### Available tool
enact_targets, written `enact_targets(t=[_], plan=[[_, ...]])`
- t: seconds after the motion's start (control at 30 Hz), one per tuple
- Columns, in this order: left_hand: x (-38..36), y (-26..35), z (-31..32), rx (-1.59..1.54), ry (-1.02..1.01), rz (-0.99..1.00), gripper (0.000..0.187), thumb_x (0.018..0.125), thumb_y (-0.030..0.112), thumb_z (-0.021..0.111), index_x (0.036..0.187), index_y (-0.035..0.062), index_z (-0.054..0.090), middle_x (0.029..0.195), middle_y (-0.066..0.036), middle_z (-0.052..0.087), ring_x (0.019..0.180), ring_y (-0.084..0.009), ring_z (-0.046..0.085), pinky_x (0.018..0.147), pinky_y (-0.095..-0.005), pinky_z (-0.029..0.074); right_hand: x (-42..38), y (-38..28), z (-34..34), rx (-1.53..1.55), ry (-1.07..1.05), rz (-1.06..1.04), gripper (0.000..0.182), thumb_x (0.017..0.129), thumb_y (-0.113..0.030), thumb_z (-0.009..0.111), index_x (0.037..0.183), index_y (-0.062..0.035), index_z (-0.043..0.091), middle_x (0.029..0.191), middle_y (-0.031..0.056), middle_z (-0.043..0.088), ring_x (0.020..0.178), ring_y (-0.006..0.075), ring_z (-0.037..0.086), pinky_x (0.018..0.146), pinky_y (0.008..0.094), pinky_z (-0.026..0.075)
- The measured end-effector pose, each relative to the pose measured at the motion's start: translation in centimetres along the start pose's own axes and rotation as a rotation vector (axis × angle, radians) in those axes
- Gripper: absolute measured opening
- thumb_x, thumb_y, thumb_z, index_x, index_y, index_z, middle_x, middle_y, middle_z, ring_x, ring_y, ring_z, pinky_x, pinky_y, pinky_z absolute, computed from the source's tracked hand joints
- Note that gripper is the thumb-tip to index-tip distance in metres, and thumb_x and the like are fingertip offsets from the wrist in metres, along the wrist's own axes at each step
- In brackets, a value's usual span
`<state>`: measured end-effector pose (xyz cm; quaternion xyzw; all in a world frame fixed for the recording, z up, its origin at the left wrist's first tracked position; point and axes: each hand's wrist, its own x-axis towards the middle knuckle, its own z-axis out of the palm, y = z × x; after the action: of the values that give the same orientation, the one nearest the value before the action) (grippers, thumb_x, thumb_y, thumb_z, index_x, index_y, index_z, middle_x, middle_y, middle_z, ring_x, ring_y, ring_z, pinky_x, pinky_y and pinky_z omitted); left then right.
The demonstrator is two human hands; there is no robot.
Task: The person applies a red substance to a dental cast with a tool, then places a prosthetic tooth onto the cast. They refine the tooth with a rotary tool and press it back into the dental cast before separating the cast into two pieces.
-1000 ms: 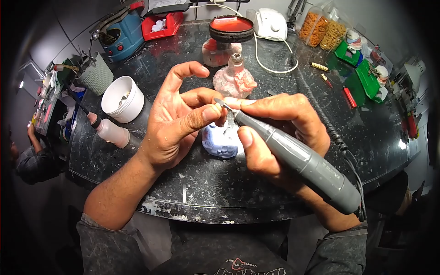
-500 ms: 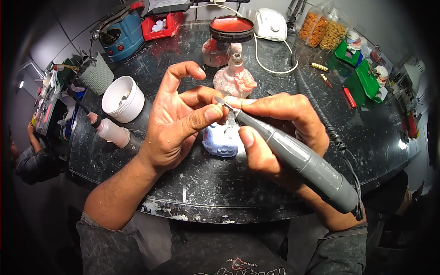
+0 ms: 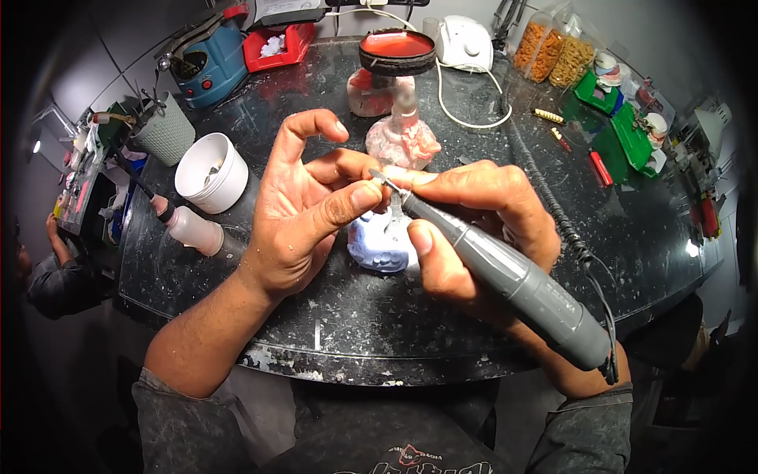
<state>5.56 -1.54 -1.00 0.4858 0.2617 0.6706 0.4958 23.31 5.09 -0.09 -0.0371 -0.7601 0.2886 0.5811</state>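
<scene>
My right hand is closed around a grey rotary handpiece, its metal bur pointing up and left. Between the thumb and index finger of my left hand is a small whitish piece, mostly covered by the fingertips. The bur's tip lies right at that piece, and my left index finger is below a raised, curled finger. Under both hands, a blue and white dental cast rests on the dark worktable.
Behind the hands stand a pink-stained burner and a round pan of red wax. At left are a white tub, a bottle and a blue machine. A coiled cord runs along the right; another person sits far left.
The handpiece's rear end has shifted slightly left and down with my right hand. My left hand keeps its pinch almost unmoved.
</scene>
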Motion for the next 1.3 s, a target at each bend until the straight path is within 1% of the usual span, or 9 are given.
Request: enact_targets(t=[0.4, 0.57, 0.7, 0.87, 1.2, 1.3], plan=[[0.01, 0.10, -0.01, 0.009, 0.001, -0.019, 0.054, 0.087, 0.001, 0.065, 0.126, 0.0103, 0.030, 0.103, -0.011, 0.063, 0.103, -0.0177, 0.061, 0.096, -0.0333, 0.044, 0.03, -0.03, -0.06, 0.031, 0.007, 0.028, 0.031, 0.069, 0.000, 0.074, 0.099, 0.0036, 0.064, 0.085, 0.0108, 0.067, 0.076, 0.0147, 0.069, 0.068, 0.0262, 0.056], [0.07, 0.07, -0.13, 0.028, 0.002, -0.016, 0.054, 0.087, 0.001, 0.065, 0.127, 0.0101, 0.030, 0.102, -0.011, 0.063, 0.103, -0.0175, 0.061, 0.097, -0.0332, 0.044, 0.19, -0.15, -0.44, 0.022, -0.045, 0.071, 0.031, 0.070, 0.001, 0.075, 0.099, 0.0038, 0.065, 0.088, 0.0104, 0.068, 0.080, 0.0155, 0.070, 0.072, 0.0269, 0.058], [0.06, 0.07, -0.08, 0.029, -0.002, -0.005, 0.054, 0.087, 0.001, 0.066, 0.127, 0.0095, 0.030, 0.102, -0.012, 0.063, 0.102, -0.0173, 0.061, 0.096, -0.0325, 0.044, 0.19, -0.16, -0.18, 0.054, -0.009, 0.064, 0.030, 0.070, 0.001, 0.075, 0.099, 0.0038, 0.065, 0.090, 0.0108, 0.068, 0.080, 0.0158, 0.070, 0.072, 0.0274, 0.058], [0.10, 0.18, -0.15, 0.030, 0.002, -0.021, 0.053, 0.087, 0.001, 0.065, 0.126, 0.0092, 0.030, 0.102, -0.013, 0.063, 0.102, -0.0173, 0.062, 0.095, -0.0315, 0.045, 0.21, -0.36, -0.63, 0.051, -0.047, 0.160, 0.028, 0.072, 0.000, 0.074, 0.099, 0.0015, 0.066, 0.092, 0.0097, 0.069, 0.084, 0.0155, 0.070, 0.075, 0.0277, 0.057], [0.02, 0.04, -0.26, 0.050, 0.002, 0.004, 0.052, 0.087, 0.001, 0.066, 0.126, 0.0087, 0.031, 0.103, -0.014, 0.065, 0.103, -0.0181, 0.063, 0.096, -0.0314, 0.045, 0.10, -0.34, -0.34, 0.087, -0.022, 0.173, 0.030, 0.073, -0.001, 0.075, 0.101, 0.0001, 0.065, 0.093, 0.0092, 0.069, 0.085, 0.0151, 0.070, 0.075, 0.0274, 0.056], [0.07, -0.04, -0.32, 0.047, -0.005, 0.013, 0.052, 0.088, 0.001, 0.066, 0.126, 0.0086, 0.031, 0.104, -0.014, 0.065, 0.103, -0.0185, 0.063, 0.096, -0.0318, 0.045, 0.07, -0.18, -0.39, 0.077, -0.018, 0.141, 0.030, 0.072, -0.001, 0.075, 0.100, -0.0001, 0.065, 0.093, 0.0092, 0.069, 0.084, 0.0149, 0.070, 0.075, 0.0275, 0.056]])
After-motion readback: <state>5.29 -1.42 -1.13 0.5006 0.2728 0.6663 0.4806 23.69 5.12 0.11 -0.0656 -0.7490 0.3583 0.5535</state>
